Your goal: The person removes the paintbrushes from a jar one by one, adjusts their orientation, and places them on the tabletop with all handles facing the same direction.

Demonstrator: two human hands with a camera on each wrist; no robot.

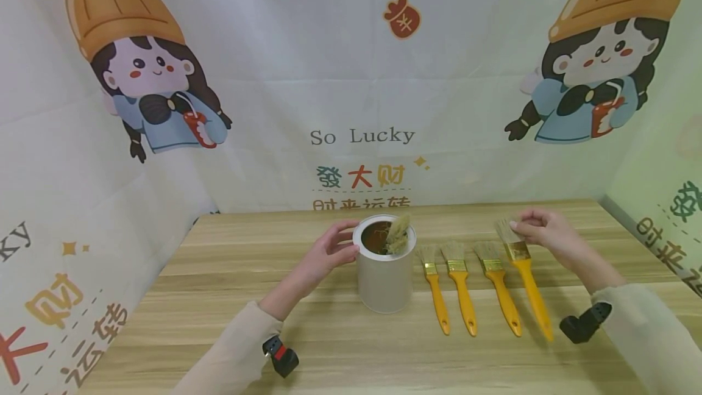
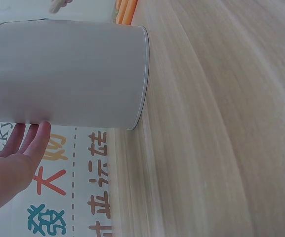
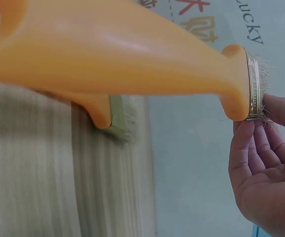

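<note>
A pale cylindrical can [image 1: 385, 285] with a white rim stands on the table, brown inside. Something tan and bristly [image 1: 398, 233] pokes out over its right side. My left hand [image 1: 333, 247] holds the can's upper left side, thumb in front and fingers farther back; in the left wrist view its fingertips [image 2: 42, 129] touch the can wall. At the right, my right hand [image 1: 545, 228] pinches a wide paintbrush [image 1: 532, 288] by its bristles, the yellow handle pointing down toward me. Close up, the right wrist view shows that handle large, with thumb and fingers at the bristle end.
Between can and held brush, several yellow-handled paintbrushes lie side by side, including a narrow brush [image 1: 437, 297], a medium brush [image 1: 463, 294] and a wider brush [image 1: 500, 288]. Behind the wooden table [image 1: 230, 297] hangs a printed white cloth [image 1: 263, 78].
</note>
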